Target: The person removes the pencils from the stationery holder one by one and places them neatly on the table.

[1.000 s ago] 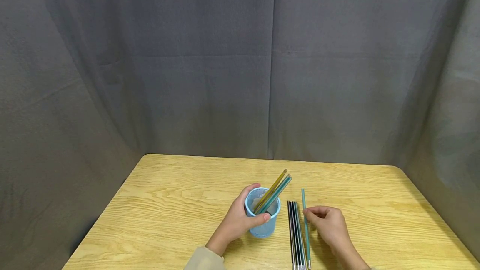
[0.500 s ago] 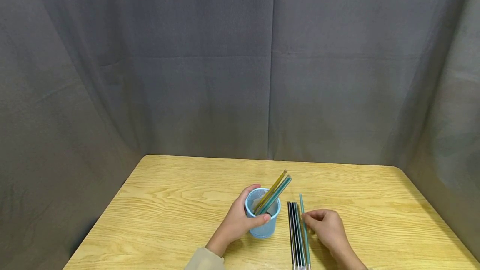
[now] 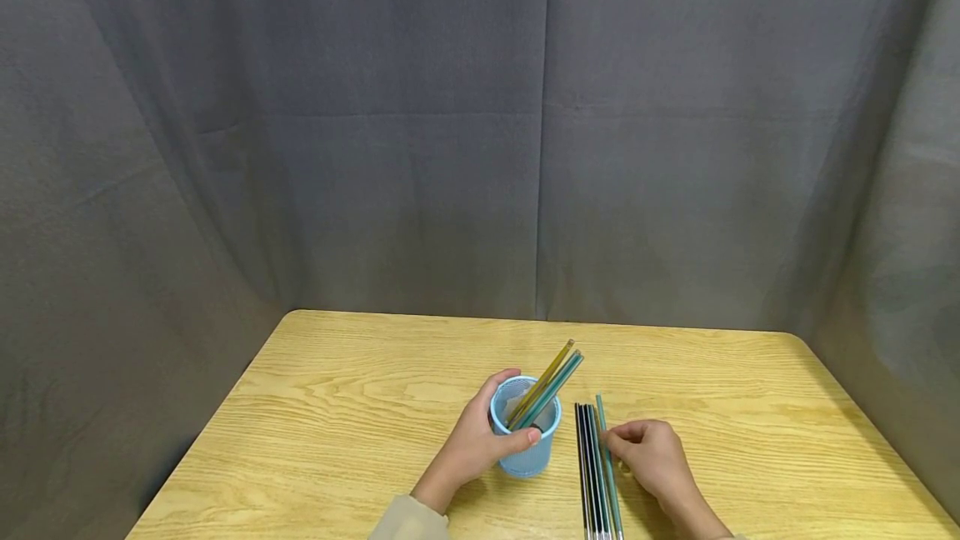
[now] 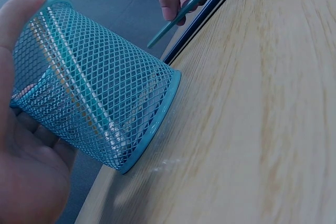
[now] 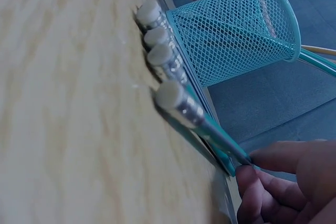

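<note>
My left hand [image 3: 472,440] grips a light blue mesh pencil cup [image 3: 527,463], its thumb along the rim. Yellow and teal pencils [image 3: 557,383] lean in the cup toward the right. With thumb and fingertips, my right hand [image 3: 655,458] pinches a teal pencil [image 3: 611,490] near its far part. White erasers cap the near ends; in the right wrist view the held pencil's eraser [image 5: 170,95] is closest to the camera. Just left of it, several dark and teal pencils [image 3: 589,473] lie side by side on the table, between the cup and my right hand.
The wooden table [image 3: 360,407] has a light grain, and its far edge meets a grey curtain [image 3: 405,190]. The curtain also hangs along both sides.
My right hand has moved slightly left and nearer, bringing the teal pencil up close against the row. My left hand and the cup have stayed in place.
</note>
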The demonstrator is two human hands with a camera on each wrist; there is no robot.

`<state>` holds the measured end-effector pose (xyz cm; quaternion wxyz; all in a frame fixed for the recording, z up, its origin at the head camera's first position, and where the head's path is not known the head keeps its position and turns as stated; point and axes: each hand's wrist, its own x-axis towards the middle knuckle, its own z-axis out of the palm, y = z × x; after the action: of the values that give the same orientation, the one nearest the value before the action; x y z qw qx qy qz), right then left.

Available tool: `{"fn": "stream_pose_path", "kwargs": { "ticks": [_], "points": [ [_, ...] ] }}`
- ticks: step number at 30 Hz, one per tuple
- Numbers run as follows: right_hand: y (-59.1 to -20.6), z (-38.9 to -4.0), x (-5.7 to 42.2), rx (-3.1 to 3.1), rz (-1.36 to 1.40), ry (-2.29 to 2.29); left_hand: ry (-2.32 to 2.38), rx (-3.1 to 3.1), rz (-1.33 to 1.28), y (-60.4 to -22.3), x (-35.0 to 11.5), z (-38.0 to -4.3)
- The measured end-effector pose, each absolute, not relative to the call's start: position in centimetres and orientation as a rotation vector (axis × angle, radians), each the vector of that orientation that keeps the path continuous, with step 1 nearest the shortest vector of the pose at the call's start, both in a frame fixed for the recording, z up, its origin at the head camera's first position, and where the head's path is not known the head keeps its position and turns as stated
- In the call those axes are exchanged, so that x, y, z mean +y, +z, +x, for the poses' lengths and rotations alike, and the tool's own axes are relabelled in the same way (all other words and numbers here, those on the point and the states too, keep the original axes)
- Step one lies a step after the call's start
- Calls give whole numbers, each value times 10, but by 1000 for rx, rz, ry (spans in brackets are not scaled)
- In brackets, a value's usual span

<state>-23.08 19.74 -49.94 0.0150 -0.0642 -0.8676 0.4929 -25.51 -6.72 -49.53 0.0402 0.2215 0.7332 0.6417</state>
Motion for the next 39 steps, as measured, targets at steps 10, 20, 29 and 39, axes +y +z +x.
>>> {"fn": "stream_pose_path", "kwargs": {
  "ticks": [10,20,29,39],
  "points": [
    [-500,-233,199,-2796,-143,1405,1951,2267,682,-498,-68,-256],
    [-501,-234,199,-2826,-128,1294,1957,2259,687,-497,-68,-256],
    [-499,-234,198,-2832,-105,1239,1966,2248,705,-497,-68,-256],
    [-499,-235,199,-2846,-119,1231,1952,2269,678,-496,-67,-256]
  ]
}}
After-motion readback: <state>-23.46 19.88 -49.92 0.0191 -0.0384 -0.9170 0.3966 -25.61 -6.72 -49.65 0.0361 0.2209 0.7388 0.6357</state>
